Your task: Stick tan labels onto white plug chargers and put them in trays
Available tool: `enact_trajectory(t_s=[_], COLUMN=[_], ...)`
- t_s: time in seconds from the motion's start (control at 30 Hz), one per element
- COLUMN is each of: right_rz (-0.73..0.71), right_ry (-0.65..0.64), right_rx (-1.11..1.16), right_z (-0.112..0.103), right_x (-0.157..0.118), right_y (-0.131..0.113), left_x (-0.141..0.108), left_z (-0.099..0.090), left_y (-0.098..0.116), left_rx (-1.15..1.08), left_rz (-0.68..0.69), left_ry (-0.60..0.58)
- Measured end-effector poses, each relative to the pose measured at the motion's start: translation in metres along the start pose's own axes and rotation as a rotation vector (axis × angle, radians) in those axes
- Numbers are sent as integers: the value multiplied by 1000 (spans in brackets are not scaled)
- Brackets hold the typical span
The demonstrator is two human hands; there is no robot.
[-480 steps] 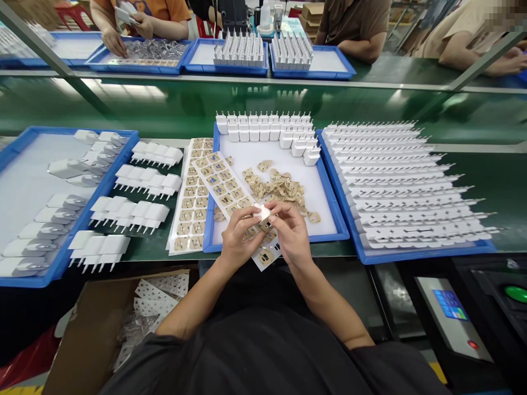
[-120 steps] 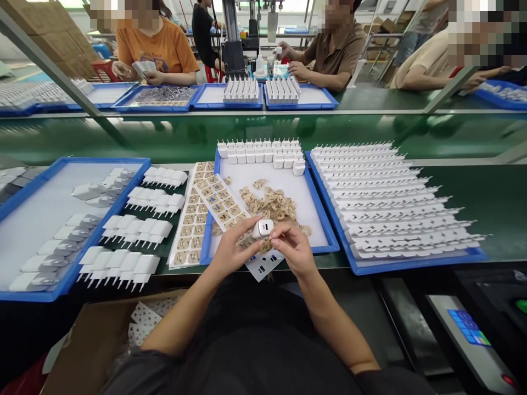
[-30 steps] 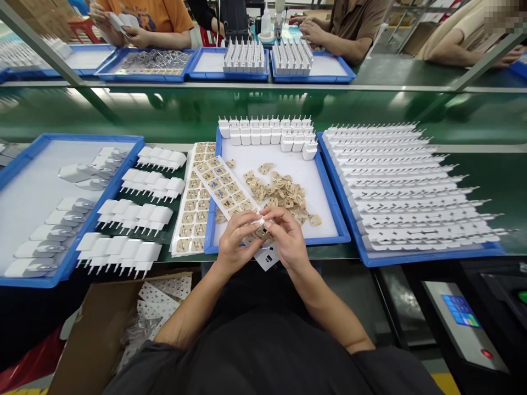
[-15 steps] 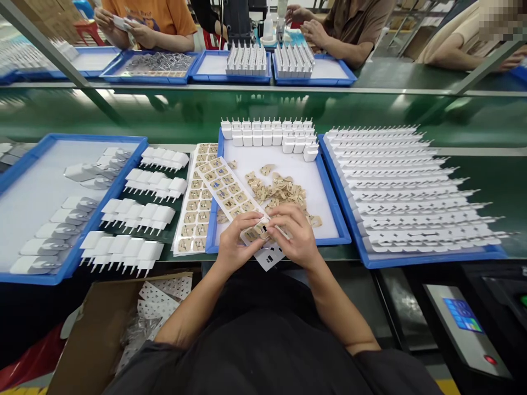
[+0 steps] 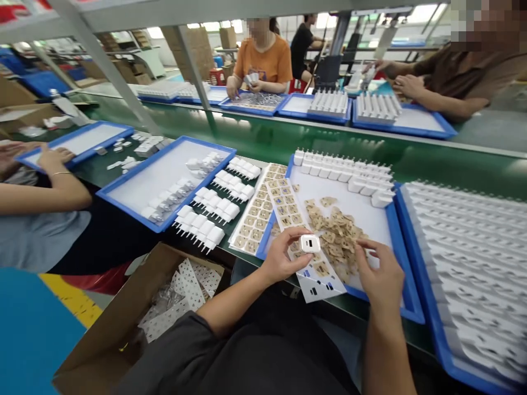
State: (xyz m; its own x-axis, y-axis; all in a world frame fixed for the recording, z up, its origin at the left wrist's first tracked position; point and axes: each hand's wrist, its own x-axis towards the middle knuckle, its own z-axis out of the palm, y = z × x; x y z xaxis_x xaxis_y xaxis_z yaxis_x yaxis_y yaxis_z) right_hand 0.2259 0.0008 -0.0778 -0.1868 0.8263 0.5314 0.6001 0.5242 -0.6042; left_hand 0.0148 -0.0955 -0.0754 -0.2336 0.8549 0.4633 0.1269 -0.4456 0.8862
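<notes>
Between the thumb and fingers of my left hand [image 5: 284, 255] is a white charger [image 5: 309, 243], its end with dark ports facing up. My right hand [image 5: 381, 269] is apart from it, over the right side of the pile of tan film pieces [image 5: 335, 233]. Its thumb and forefinger are pressed close together; something tan may be at the tips, too small to make out. Below my left hand lies a sticker sheet [image 5: 284, 203], slanting over the edge of the blue tray [image 5: 391, 230]. White chargers [image 5: 341, 167] stand in rows at the tray's back.
Rows of white chargers fill the right tray [image 5: 486, 263]. Groups of chargers [image 5: 218, 203] lie left of the sheets, beside another tray [image 5: 144, 170]. A cardboard box [image 5: 102, 329] stands below the table edge. People work across the line and at the far left.
The view has swung left. My right hand has moved away from the charger to the tan pile, while my left hand still holds the charger, now more plainly visible.
</notes>
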Motion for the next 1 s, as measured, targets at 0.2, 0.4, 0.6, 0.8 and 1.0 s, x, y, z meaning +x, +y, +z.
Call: enact_trajectory(t_s=[0.2, 0.4, 0.6, 0.8, 1.0], right_rz=[-14, 31, 77, 119, 111], right_ry=[33, 28, -25, -58, -87], right_rx=[37, 84, 89, 72, 53], right_z=[-4, -4, -4, -6, -6], right_x=[-1, -3, -5, -5, -5], right_y=[1, 3, 7, 6, 5], left_x=[0, -6, -20, -30, -32], left_z=[-45, -124, -176, -185, -190], left_y=[28, 42, 33, 29, 21], left_rx=[184, 732, 1017, 1088, 1096], left_rz=[33, -72, -152, -217, -197], left_ry=[145, 321, 381, 417, 438])
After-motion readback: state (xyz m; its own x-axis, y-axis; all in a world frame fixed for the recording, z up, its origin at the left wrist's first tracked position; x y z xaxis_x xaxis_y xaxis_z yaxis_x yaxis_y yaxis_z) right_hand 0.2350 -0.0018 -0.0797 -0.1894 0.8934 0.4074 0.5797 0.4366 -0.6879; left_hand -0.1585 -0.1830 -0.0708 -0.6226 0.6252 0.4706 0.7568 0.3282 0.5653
